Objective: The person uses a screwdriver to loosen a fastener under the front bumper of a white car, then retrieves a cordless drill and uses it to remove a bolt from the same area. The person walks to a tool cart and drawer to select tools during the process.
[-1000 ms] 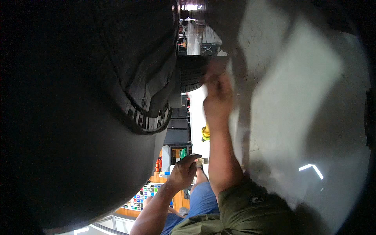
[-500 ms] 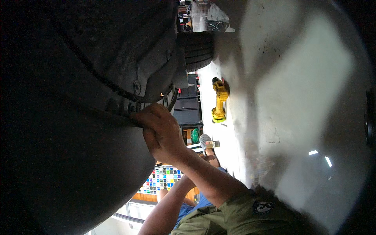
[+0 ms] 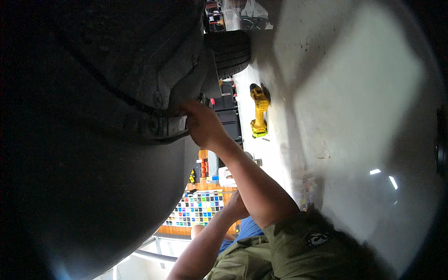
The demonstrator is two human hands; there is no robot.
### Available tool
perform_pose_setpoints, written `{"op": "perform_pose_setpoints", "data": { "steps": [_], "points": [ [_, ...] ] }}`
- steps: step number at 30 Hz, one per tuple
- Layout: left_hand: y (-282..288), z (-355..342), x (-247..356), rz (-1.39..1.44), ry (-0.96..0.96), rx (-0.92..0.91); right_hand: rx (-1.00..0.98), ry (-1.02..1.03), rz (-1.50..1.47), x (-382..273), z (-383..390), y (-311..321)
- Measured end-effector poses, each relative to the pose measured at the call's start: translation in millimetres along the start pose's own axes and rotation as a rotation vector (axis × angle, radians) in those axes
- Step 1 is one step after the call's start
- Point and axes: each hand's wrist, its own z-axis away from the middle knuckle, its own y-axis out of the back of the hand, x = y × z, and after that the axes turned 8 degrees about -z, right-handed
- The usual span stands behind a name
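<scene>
Dark plastic trim (image 3: 158,98), looking like a car's wheel-arch liner, fills the upper left, with round fasteners along its edge. My right hand (image 3: 205,125) reaches up to that edge, its fingers curled against the liner and the fingertips partly hidden in shadow. Just below the hand, a thin dark lip (image 3: 172,138) stands apart from the panel behind it. Below, my left hand (image 3: 237,205) is mostly covered by my right forearm, and its fingers do not show.
A yellow cordless drill (image 3: 259,109) lies on the pale floor (image 3: 345,116) to the right. Beyond the trim is a tyre (image 3: 228,53). The large smooth dark body panel (image 3: 116,196) curves close on the left. A board of coloured swatches (image 3: 198,207) is in the background.
My right hand has moved up and slightly right along the liner's edge, exposing the lip below it. My left hand has slipped behind my right forearm. The view has shifted slightly.
</scene>
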Motion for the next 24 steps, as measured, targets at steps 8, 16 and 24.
{"op": "perform_pose_setpoints", "data": {
  "steps": [8, 16, 24],
  "points": [
    [8.1, 1.5, 7.6, -0.17, 0.015, -0.046, -0.043, -0.042, -0.155, 30.6, -27.3, -4.5],
    [21.3, 4.9, 18.9, -0.03, 0.145, 0.013, -0.128, 0.088, 0.203, 42.9, -30.4, 19.7],
    [-5.3, 5.8, 31.2, 0.127, 0.049, 0.03, -0.08, -0.168, 0.275, 129.2, -31.5, 25.8]
  ]
}}
